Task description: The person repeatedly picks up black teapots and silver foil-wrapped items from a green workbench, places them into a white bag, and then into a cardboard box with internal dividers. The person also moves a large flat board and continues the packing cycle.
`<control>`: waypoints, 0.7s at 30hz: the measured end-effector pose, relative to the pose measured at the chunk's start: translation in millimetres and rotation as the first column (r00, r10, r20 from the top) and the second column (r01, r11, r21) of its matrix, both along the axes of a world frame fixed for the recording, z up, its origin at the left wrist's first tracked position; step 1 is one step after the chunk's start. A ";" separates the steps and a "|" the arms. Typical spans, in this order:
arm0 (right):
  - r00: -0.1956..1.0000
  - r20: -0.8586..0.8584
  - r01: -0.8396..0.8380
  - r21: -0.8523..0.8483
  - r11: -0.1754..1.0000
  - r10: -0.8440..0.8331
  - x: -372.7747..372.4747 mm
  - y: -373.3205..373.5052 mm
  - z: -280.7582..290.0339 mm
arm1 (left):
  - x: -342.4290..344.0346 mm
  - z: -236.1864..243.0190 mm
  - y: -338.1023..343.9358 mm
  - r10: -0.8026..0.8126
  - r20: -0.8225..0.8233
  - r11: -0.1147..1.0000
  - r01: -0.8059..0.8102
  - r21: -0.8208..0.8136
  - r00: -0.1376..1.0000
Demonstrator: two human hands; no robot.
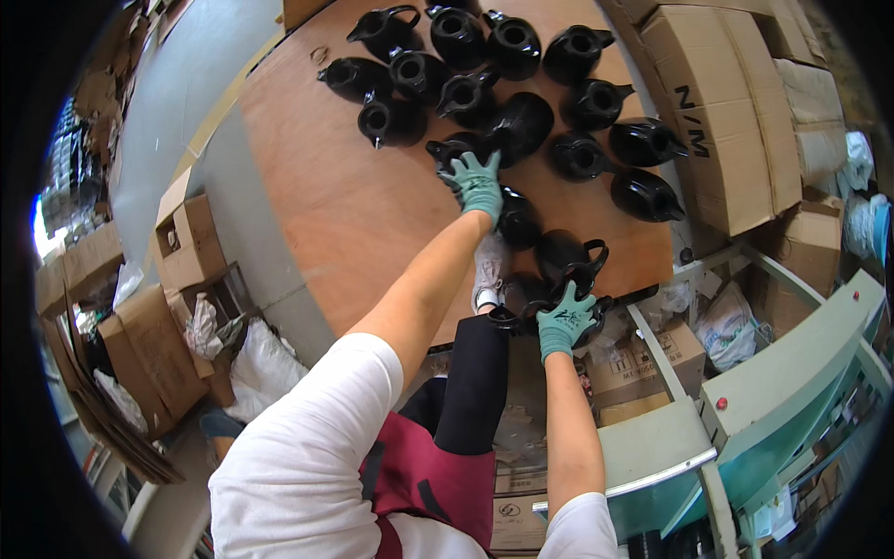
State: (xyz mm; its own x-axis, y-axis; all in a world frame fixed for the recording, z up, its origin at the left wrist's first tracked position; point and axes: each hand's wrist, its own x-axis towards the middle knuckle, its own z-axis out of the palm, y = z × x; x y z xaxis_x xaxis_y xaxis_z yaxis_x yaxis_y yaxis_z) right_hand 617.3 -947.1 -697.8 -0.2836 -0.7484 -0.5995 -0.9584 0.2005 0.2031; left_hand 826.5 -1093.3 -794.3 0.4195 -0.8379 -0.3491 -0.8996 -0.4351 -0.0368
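Note:
Several glossy black ceramic jugs with handles and spouts lie clustered on a brown plywood board on the floor. My left hand, in a green glove, reaches out and rests on a black jug in the middle of the cluster. My right hand, also in a green glove, grips a black jug by its handle at the near edge of the board. More black jugs sit close around that hand, partly hidden by it.
Stacked cardboard boxes line the right side of the board. A pale green metal frame stands at the lower right. More boxes and white plastic bags lie at the left. A grey floor strip runs along the far left.

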 end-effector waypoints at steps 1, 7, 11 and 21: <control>1.000 0.005 0.011 0.000 1.000 -0.011 1.9 1.4 5.4 | 11.0 0.2 4.2 -0.036 -0.018 0.999 0.035 -0.031 0.999; 0.962 0.117 0.264 -0.176 0.948 -0.246 33.9 21.1 79.8 | 50.8 66.0 103.6 -0.016 -0.151 1.000 0.017 0.005 0.988; 0.952 0.272 0.234 -0.345 0.909 -0.142 61.7 52.0 157.2 | 107.2 139.8 198.2 0.281 -0.150 0.927 -0.228 0.297 0.948; 0.599 0.790 0.499 -0.497 0.710 0.132 32.8 244.0 380.2 | 216.5 330.4 364.3 -0.024 -0.194 0.983 -0.012 -0.182 0.981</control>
State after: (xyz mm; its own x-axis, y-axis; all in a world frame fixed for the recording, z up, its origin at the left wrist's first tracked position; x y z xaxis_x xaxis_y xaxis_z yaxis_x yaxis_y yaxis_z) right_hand 650.1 -703.1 -317.6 -0.1671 -0.9836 -0.0676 -0.6010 0.1559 -0.7839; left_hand 1043.0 -729.0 -463.9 0.3536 -0.8970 -0.2653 -0.8840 -0.4132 0.2188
